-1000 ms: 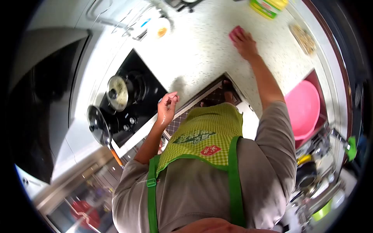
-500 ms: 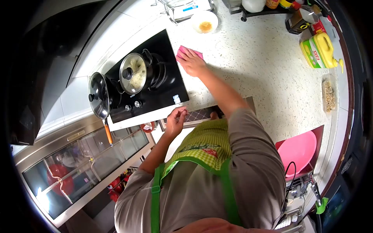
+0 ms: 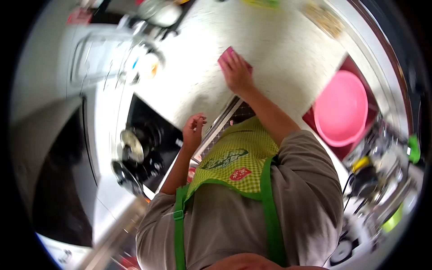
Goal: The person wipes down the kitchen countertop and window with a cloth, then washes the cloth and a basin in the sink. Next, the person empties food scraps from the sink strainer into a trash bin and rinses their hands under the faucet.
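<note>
My right hand [image 3: 237, 74] lies over a folded pink cloth [image 3: 228, 51] and presses it to the speckled white countertop [image 3: 279, 58]. Parts of the cloth stick out past the fingertips and at the hand's right side. My left hand [image 3: 194, 129] hovers by the counter's front edge, close to the black stove [image 3: 168, 135]. Its fingers are loosely bent and partly apart, with nothing visible in them. On the stove stands a pot with a glass lid [image 3: 132, 146], and next to it a lidded pan [image 3: 126, 176]; both are blurred.
A pink basin [image 3: 340, 108] sits in the sink at the right, beside a rack of utensils and dishes [image 3: 382, 180]. A white bowl [image 3: 150, 65] stands near a wire rack at the back left. At the far right corner lies a clear container [image 3: 324, 20].
The view has turned to the right, so the stove now appears farther left and the basin more fully. My right hand has moved with the cloth along the counter. My left hand stays near the edge.
</note>
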`<state>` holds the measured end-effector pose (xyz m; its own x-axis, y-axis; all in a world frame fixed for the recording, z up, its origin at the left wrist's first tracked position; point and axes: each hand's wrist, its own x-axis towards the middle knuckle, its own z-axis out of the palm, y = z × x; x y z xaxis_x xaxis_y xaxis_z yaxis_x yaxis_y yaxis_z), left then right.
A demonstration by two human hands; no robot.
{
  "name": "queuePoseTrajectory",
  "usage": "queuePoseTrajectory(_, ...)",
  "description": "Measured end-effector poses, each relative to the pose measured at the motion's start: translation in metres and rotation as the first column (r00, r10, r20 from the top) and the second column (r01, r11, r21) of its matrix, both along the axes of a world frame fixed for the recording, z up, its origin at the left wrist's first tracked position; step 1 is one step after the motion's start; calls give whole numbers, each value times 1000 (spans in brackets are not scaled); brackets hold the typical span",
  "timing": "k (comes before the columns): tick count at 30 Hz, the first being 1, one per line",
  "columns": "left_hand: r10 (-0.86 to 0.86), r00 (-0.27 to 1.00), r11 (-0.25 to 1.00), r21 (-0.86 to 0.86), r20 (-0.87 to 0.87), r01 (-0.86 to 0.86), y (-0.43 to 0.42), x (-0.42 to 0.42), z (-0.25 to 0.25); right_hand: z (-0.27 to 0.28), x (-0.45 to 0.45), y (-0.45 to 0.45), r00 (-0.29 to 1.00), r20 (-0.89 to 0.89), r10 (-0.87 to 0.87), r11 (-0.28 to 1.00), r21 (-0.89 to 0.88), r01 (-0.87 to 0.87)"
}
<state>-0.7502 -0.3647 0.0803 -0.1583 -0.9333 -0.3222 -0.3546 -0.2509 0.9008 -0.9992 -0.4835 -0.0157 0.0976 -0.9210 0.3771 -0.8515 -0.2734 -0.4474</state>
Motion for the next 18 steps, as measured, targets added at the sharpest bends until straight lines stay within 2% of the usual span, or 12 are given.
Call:
queuePoseTrajectory(1,-43,999,999,19,0,43,-13,-10,-4,2,-14,18,997,63,-54,998,29,52)
queuePoseTrajectory(3,-166,986,986,-1,-26,166,-38,-42,3,2,-32,52,991,23,-134,986,98,131)
queuePoseTrajectory(4,-233,972,972,-20,-22,232,-49,-54,4,3,-39,65,977,16,-211,973,105,208)
queuePoseTrajectory(6,-343,939,939,-34,-25,342,-61,-80,7,4,-51,94,969,92,-228,973,66,222)
queuePoseTrajectory(9,-483,874,876,-53,-55,480,-61,-118,17,2,-70,133,941,65,-331,942,78,326)
queuePoseTrajectory(10,-524,848,851,-76,-73,519,-58,-125,18,5,-76,147,940,-41,-339,937,73,342)
queuePoseTrajectory(14,-637,764,771,-85,-107,631,-32,-141,12,6,-98,200,911,-45,-409,908,80,411)
queuePoseTrajectory(16,-652,757,758,-72,-46,649,-16,-137,4,2,-104,218,912,-150,-381,915,81,395)
queuePoseTrajectory(18,-662,747,750,-63,-63,659,1,-130,2,-1,-111,236,910,-171,-378,913,93,397)
